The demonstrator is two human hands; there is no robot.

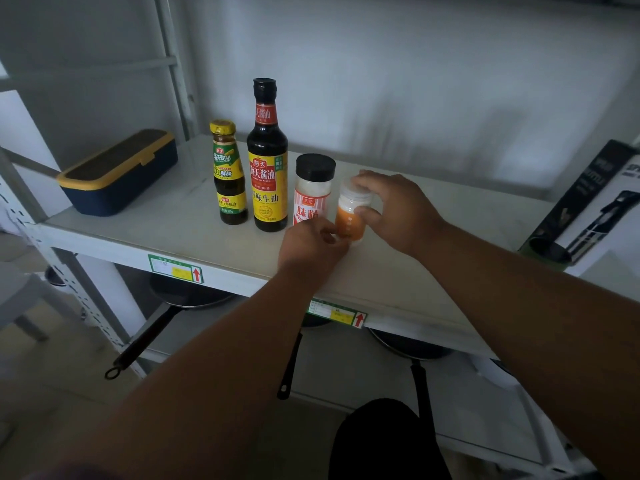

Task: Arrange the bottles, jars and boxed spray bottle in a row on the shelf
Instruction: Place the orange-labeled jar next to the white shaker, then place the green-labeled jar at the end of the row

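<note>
On the white shelf [166, 223] stand a small dark bottle with a yellow cap [228, 174], a tall soy sauce bottle [267, 157] and a black-lidded jar with a red-striped label [313, 188], side by side. Right of them a small orange-labelled jar [349, 220] stands upright on the shelf. My right hand [394, 213] grips its clear lid and side. My left hand [311, 247] pinches its lower left edge. The boxed spray bottle [588, 206] leans at the shelf's far right.
A navy box with a yellow rim [117, 171] sits at the shelf's left end. Frying pans [187, 296] lie on the lower shelf with handles sticking out forward. A metal upright [173, 64] rises behind the left end.
</note>
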